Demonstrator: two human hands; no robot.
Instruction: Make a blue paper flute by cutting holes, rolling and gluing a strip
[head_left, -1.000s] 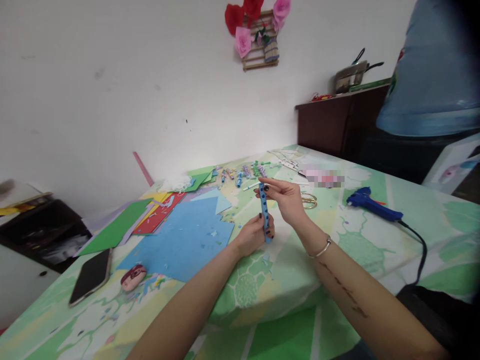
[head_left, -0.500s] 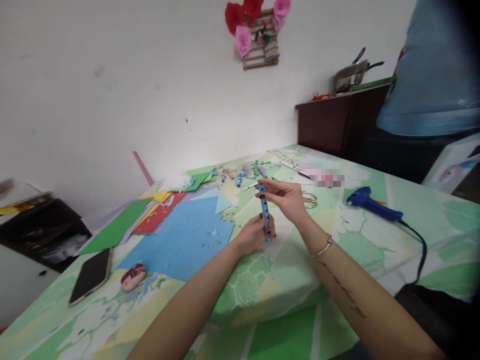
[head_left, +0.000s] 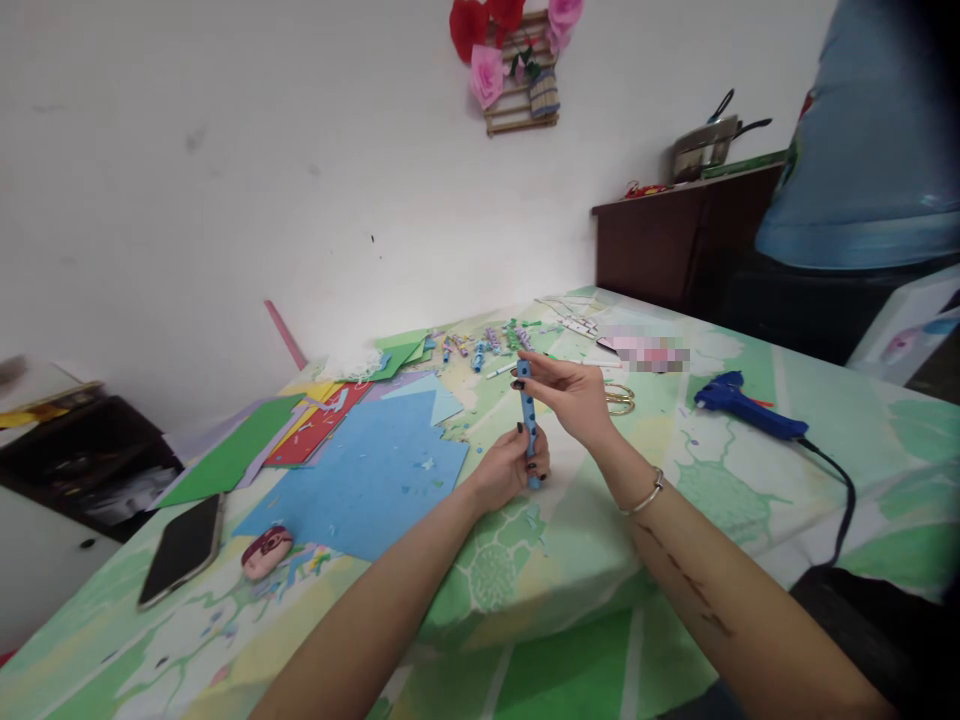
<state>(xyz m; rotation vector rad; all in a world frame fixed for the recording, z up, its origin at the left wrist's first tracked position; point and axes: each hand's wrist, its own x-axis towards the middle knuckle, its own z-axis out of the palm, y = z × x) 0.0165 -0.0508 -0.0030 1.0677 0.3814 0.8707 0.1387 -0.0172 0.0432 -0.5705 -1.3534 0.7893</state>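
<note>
I hold a thin blue roll with dark dots (head_left: 528,415) upright above the table. My left hand (head_left: 510,468) is closed round its lower end. My right hand (head_left: 574,395) pinches its top end between thumb and fingertips; a silver bangle (head_left: 646,497) sits on that wrist. A large blue paper sheet (head_left: 367,475) lies just left of my hands on the green patterned tablecloth (head_left: 675,470).
Green, red and yellow sheets (head_left: 300,435) lie at the left, a black phone (head_left: 182,550) and a small pink object (head_left: 265,552) nearer me. Several small paper rolls (head_left: 484,346) lie at the far edge. Gold scissors (head_left: 620,400) and a blue glue gun (head_left: 739,405) with cable lie to the right.
My right fingers have shifted slightly at the top of the roll, and the roll has tilted a little. My left hand has stayed in place.
</note>
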